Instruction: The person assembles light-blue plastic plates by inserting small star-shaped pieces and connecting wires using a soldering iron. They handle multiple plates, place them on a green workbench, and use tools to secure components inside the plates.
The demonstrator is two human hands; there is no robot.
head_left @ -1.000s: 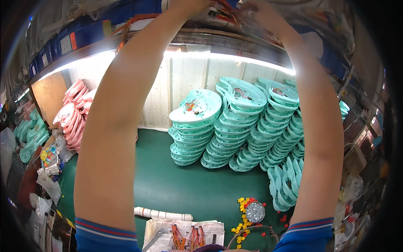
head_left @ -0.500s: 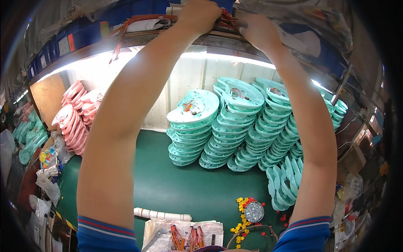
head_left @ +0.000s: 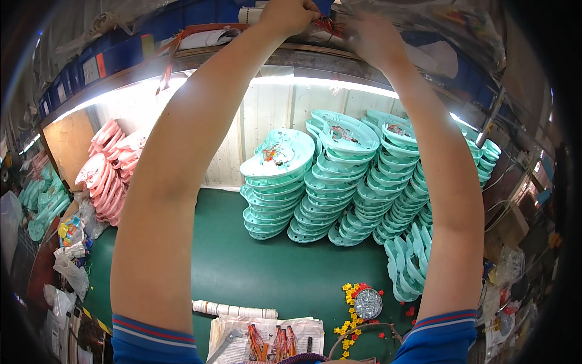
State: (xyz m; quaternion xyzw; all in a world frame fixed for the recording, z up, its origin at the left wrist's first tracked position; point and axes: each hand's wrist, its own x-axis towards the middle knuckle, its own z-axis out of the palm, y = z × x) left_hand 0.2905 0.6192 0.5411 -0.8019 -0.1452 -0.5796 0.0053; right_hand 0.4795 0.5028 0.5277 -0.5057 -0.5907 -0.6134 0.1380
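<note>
Both my arms reach up to a shelf above the table. My left hand (head_left: 290, 16) is closed in a pinch on the end of a bundle of thin red wires (head_left: 329, 25). At the other end of the bundle is my right hand (head_left: 374, 39), its fingers smeared by motion, so their grip cannot be made out. White rolled paper (head_left: 211, 38) lies on the shelf, left of my left hand.
Stacks of mint-green plastic shells (head_left: 279, 164) stand at the back, pink shells (head_left: 106, 173) at left. On the green table (head_left: 254, 273) are papers (head_left: 303, 330) with wire bundles, a white roll (head_left: 235, 310), and a round container (head_left: 368, 303) beside small yellow and red pieces.
My left hand has shifted slightly up and left, showing more of the red wires. My right hand has moved slightly and is now more blurred.
</note>
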